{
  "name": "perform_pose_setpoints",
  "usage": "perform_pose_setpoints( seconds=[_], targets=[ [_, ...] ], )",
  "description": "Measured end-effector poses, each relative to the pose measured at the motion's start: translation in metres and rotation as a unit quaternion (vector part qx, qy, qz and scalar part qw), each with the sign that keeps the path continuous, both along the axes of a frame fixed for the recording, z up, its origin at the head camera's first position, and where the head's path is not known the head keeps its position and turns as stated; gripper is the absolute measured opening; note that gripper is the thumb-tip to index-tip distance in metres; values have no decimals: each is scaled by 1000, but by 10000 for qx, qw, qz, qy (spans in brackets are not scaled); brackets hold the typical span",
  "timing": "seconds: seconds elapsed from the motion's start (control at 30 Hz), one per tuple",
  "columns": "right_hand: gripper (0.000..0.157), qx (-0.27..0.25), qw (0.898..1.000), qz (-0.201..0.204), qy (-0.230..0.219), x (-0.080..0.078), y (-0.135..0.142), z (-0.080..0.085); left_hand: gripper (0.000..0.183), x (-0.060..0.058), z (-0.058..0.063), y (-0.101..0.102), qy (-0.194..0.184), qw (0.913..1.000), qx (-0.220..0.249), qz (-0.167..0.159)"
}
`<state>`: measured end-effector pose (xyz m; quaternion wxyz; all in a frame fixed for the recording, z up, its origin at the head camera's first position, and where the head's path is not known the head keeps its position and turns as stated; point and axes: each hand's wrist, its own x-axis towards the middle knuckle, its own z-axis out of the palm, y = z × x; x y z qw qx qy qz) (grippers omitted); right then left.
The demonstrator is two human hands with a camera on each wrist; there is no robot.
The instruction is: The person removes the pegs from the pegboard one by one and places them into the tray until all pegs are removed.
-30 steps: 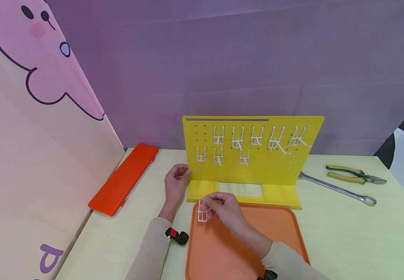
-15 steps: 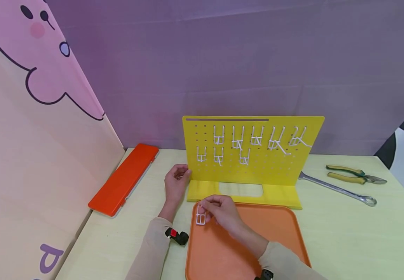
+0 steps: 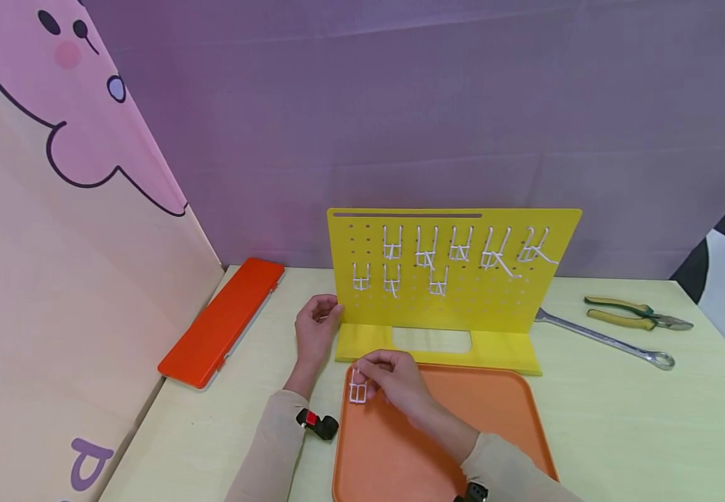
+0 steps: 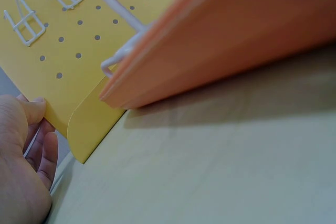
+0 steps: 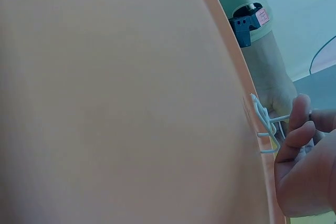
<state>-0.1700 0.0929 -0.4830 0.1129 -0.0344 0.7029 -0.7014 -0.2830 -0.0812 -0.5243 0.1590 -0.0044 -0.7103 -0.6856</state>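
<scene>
Near the tray's back left corner, my right hand [image 3: 398, 382] pinches a white wire pegboard hook [image 3: 357, 394] between thumb and fingers. The hook's rectangular frame hangs below the fingertips, over the orange tray [image 3: 450, 425]. In the right wrist view the hook [image 5: 266, 121] sticks out from the fingers beside the tray's rim. My left hand [image 3: 316, 328] holds the left edge of the yellow pegboard [image 3: 488, 307], its thumb against the edge in the left wrist view. Two rows of similar white hooks [image 3: 392, 244] hang on the upright board.
A red-orange case [image 3: 224, 321] lies to the left on the pale table [image 3: 620, 432]. Right of the board are a combination wrench [image 3: 607, 339], partly behind it, and yellow-green handled pliers [image 3: 638, 314]. A purple cloth backdrop [image 3: 431, 104] rises behind.
My right hand has moved slightly down and left with the hook, which has turned a little. The left hand and pegboard stay in place.
</scene>
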Motion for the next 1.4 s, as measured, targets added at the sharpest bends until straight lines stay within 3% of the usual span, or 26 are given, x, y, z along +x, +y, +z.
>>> perform_pose_setpoints(
  seconds=[0.53,1.4],
  targets=[
    [26,122,9996,243,-67,3,2,2,15,1,0,0,16,10000,15,-19],
    [27,128,9995,259,-95,3,4,3,15,1,0,0,60,10000,22,-32]
  ],
)
